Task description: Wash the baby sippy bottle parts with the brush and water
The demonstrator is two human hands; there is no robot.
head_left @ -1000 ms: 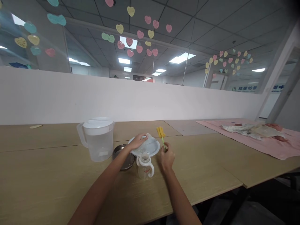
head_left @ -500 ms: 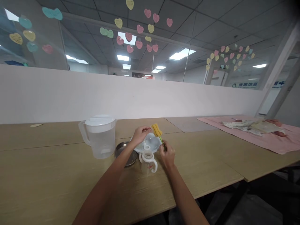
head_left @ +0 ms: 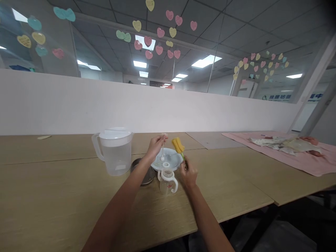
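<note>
Head-cam view down onto a long wooden desk (head_left: 52, 196) w/ a white partition behind and paper hearts on the glass above. Far left on the desk: a small pale scrap, too small to identify. Next, a clear plastic pitcher (head_left: 114, 151) w/ white lid, upright, water inside. Just right of it a shallow metal dish (head_left: 143, 172), partly under the person's left forearm. Left hand (head_left: 155, 146) is raised above a white plate (head_left: 168, 160), fingers pinched together on a thin white straw-like piece (head_left: 162, 149) that hangs down toward the plate. In front of the plate stands a small clear baby bottle (head_left: 167, 180) w/ two white handles, open top, upright, between the two forearms. Right hand (head_left: 188, 172) is closed around the green handle of a yellow sponge brush (head_left: 178, 145), sponge end tilted up and left, near the straw piece but apart from it. Far right: a pink cloth (head_left: 296, 157) w/ crumpled items on it, well apart. Risk, as a judgement: the straw piece is held by fingertips only, so it could slip & drop; either forearm could also knock the light bottle over, since it sits so close between them.
</note>
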